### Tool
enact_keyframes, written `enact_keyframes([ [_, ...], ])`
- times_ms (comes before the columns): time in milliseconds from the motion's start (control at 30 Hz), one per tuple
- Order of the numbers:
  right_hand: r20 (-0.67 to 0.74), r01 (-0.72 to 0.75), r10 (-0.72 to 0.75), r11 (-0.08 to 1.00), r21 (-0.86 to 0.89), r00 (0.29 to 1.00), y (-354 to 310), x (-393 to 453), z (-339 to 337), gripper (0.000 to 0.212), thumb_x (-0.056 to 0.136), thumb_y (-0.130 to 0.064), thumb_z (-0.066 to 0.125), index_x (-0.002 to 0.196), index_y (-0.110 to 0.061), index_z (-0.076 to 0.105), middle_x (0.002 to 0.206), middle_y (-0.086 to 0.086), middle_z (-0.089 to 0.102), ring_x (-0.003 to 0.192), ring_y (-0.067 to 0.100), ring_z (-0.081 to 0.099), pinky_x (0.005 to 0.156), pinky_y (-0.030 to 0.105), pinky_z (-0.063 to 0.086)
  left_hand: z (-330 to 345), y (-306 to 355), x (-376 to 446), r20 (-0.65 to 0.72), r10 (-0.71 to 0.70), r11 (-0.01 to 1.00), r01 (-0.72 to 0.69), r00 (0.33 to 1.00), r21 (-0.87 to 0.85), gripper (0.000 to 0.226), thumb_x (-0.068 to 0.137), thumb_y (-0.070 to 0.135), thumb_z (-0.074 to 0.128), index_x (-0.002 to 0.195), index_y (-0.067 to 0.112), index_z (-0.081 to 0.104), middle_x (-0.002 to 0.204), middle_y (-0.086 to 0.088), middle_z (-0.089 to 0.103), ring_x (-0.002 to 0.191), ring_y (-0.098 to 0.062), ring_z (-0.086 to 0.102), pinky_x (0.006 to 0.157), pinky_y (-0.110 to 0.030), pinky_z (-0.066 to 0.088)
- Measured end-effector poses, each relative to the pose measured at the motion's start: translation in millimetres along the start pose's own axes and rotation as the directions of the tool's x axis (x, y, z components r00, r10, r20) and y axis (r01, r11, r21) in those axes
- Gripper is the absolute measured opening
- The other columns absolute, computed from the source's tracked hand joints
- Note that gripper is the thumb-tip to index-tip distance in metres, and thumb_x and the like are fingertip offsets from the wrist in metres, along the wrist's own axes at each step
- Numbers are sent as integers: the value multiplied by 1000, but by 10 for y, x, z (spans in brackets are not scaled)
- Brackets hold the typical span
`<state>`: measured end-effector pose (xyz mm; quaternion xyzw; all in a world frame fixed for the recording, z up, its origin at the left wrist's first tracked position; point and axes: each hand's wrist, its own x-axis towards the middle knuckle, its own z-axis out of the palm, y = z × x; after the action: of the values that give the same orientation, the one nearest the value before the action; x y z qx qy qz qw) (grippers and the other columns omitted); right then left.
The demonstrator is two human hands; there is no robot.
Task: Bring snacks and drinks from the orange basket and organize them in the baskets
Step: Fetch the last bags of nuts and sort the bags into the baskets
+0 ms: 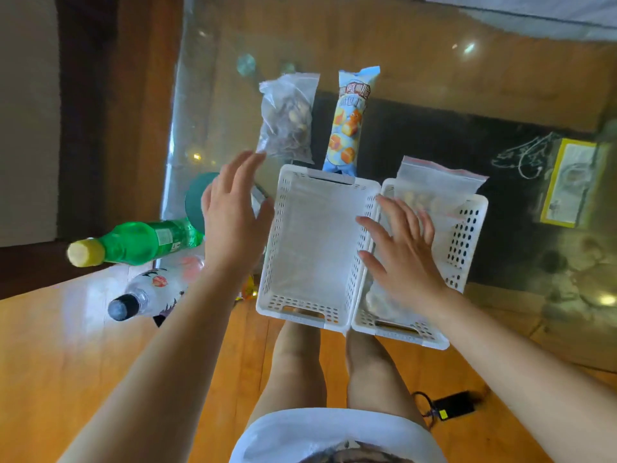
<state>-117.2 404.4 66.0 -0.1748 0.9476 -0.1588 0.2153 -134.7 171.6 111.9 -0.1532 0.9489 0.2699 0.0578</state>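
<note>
Two white perforated baskets stand side by side on a glass table. The left basket [267, 262] holds nothing. In the right basket [467, 228] lies a clear zip bag of snacks [434, 188]. My left hand [230, 212] hovers with straight fingers just left of the left basket. My right hand [400, 248] is spread flat over the shared rims and the zip bag. Beyond the baskets lie a clear bag of nuts [287, 118] and a blue snack packet [350, 121]. A green bottle [140, 242] and a clear bottle [147, 292] stand at the left.
A teal round object [197, 202] sits behind my left hand. The glass table edge [173, 128] runs down the left side. A black charger with a cable [450, 406] lies on the wooden floor by my legs. A yellow-framed card [567, 185] shows through the glass.
</note>
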Motion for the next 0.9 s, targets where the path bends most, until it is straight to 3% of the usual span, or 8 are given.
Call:
enact_keyframes([
  [167,-75,18,-14,998,54,997,-354,1039,-162,46,83,-26,59,128,-16,53,144,13,37,135,32,30,109,44,15,-31,-364,448,198,-385,913,341,901,224,72,81,50,60,143,36,25,159,-3,2,146,-24,-3,114,-52,2],
  [367,-9,12,-12,1000,26,1000,-614,2282,-148,50,86,-27,55,134,-18,43,148,11,28,139,31,21,108,39,19,82,-523,532,419,-365,920,253,832,299,88,60,54,76,131,43,24,155,6,-15,143,-25,-16,111,-56,2],
  [500,104,-101,103,995,-25,989,-657,2843,-111,53,90,-28,49,140,-21,33,157,12,12,145,32,2,114,45,10,48,-555,571,515,-367,925,242,775,295,100,54,48,82,130,48,18,149,11,-28,141,-24,-22,111,-57,1],
  [600,135,-227,234,972,-63,963,-653,2977,-118,48,93,-30,46,138,-18,34,147,19,34,141,35,19,112,46,16,44,-522,578,545,-379,921,248,748,301,101,57,48,82,134,45,16,149,9,-32,141,-26,-23,111,-58,1],
  [733,96,-294,284,949,114,954,-707,2889,-218,30,90,-23,53,117,-9,52,119,14,59,112,36,53,95,38,37,27,-517,599,553,-379,921,244,742,304,102,58,47,81,135,46,15,149,8,-33,141,-28,-22,111,-59,2],
  [800,153,-310,280,922,234,948,-705,2821,-258,6,85,-13,56,83,-9,60,87,10,61,86,32,55,71,27,44,25,-530,601,552,-378,922,246,743,300,101,57,47,82,133,47,16,149,8,-33,141,-29,-22,111,-58,3],
  [833,170,-320,281,904,282,944,-694,2777,-287,19,82,-9,58,64,-13,52,68,4,51,72,26,49,56,19,38,23,-529,598,550,-379,921,248,744,301,100,57,47,82,133,47,16,149,8,-32,141,-29,-21,111,-58,3],
  [900,214,-365,301,840,402,929,-664,2654,-355,32,77,-6,64,54,-15,44,59,-3,40,63,16,42,46,15,28,17,-510,611,544,-383,918,245,746,311,99,57,47,82,132,47,17,150,7,-31,142,-30,-19,111,-57,6],
])
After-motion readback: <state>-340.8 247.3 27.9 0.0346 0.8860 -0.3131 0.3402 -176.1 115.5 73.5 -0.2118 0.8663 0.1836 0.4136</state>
